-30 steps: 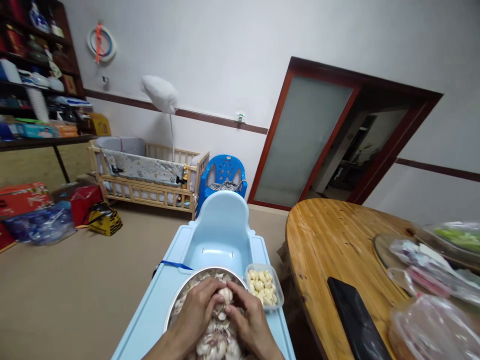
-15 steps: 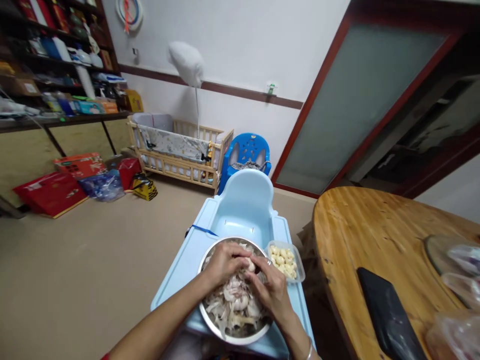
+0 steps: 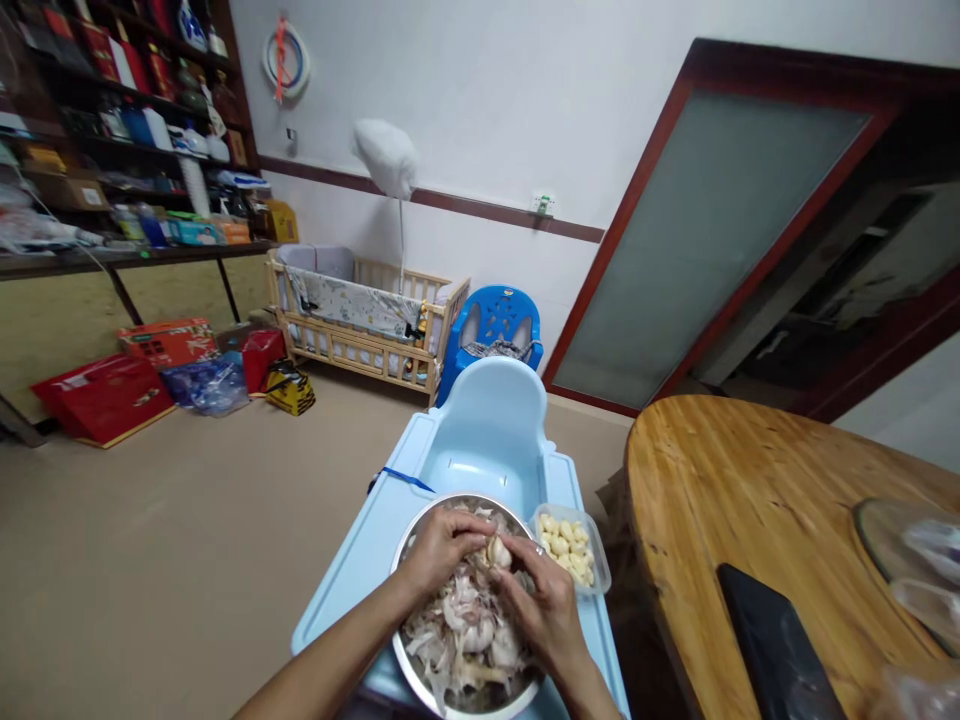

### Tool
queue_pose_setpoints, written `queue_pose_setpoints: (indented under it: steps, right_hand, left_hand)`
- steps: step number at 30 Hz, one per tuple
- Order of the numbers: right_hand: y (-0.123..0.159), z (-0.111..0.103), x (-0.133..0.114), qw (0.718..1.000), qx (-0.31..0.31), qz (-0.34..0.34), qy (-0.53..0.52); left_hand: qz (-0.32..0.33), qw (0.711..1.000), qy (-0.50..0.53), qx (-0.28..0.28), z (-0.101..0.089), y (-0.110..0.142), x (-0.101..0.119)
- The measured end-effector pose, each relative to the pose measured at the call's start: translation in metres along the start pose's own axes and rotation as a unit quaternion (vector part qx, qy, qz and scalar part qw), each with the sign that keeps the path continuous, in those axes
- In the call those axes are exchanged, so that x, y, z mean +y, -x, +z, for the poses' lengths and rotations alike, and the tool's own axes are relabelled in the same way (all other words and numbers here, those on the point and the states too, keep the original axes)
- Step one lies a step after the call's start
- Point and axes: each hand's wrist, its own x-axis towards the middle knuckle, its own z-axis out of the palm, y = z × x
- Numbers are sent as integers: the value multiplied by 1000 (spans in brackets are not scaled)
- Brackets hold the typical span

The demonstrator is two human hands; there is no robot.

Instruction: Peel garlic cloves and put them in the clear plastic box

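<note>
Left hand (image 3: 442, 545) pinched on a garlic bulb (image 3: 498, 551) held over the steel bowl (image 3: 409, 540) of garlic skins, bulb gripped from the other side by the right hand (image 3: 546, 605), tub of peeled cloves (image 3: 570, 535) just beside the bowl, wooden desk (image 3: 750, 510) further right.

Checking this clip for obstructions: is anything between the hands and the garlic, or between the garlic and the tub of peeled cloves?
Nothing visible. Both hands, left and right, already grip the garlic over the bowl. The tub sits open just right of the bowl, with no lid or object between.
</note>
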Motion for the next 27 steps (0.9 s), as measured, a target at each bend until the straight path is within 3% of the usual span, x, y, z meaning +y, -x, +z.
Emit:
queue_pose_setpoints:
  steps: [7,12,14,20,27]
  right_hand:
    - [4,-4,4,996,-67,37,47]
    - [6,-1,4,988,-114,60,80]
    - [3,-3,0,992,-91,52,69]
    - [-8,-3,-21,998,60,0,-20]
    - [-12,3,-27,994,100,-23,-29]
  left_hand:
    - [-8,999,16,33,-2,-2,-5]
    - [-22,999,40,21,0,-1,-6]
    - [-21,999,41,19,0,0,-3]
    - [-12,999,46,12,0,3,10]
    - [-9,997,80,6,5,6,13]
